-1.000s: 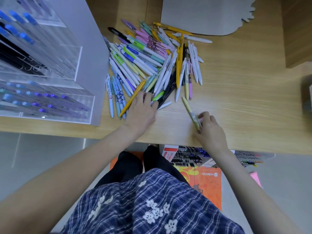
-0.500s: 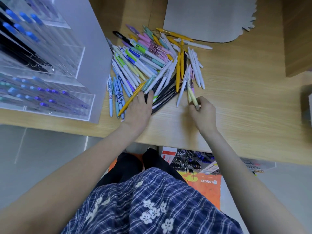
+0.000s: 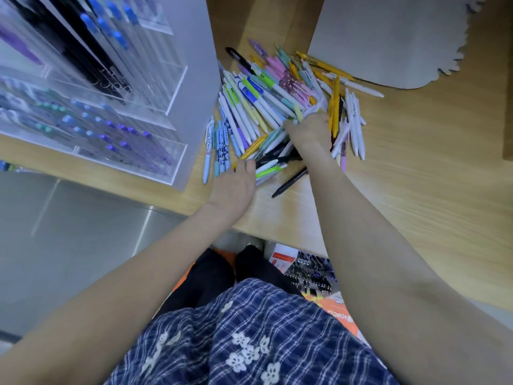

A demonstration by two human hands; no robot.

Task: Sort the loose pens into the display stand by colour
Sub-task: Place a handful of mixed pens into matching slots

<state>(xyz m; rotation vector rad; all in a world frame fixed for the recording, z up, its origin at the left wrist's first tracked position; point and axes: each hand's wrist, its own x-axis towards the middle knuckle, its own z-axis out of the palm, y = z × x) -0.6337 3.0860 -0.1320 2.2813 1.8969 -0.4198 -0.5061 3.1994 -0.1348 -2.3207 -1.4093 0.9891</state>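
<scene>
A heap of loose pens (image 3: pixel 266 101) in white, blue, yellow, pink, green and black lies on the wooden table (image 3: pixel 416 190). Left of it stands the clear acrylic display stand (image 3: pixel 172 87), its tiers holding blue, black and purple pens. My left hand (image 3: pixel 236 184) rests on the heap's near left edge, fingers laid over pens there. My right hand (image 3: pixel 311 134) reaches into the middle of the heap with curled fingers and pinches a pale yellow pen (image 3: pixel 298 113), whose end sticks out past the fingertips. A black pen (image 3: pixel 288 183) lies apart near my right forearm.
A grey board (image 3: pixel 388 37) with a wavy edge lies behind the heap. A wooden block (image 3: pixel 508 79) sits at the far right. Below the table edge, boxes of pens (image 3: pixel 311 276) stand on the floor by my legs.
My right hand carried the pale yellow pen from the table's near edge up into the middle of the heap. My left hand stayed on the heap's near left edge.
</scene>
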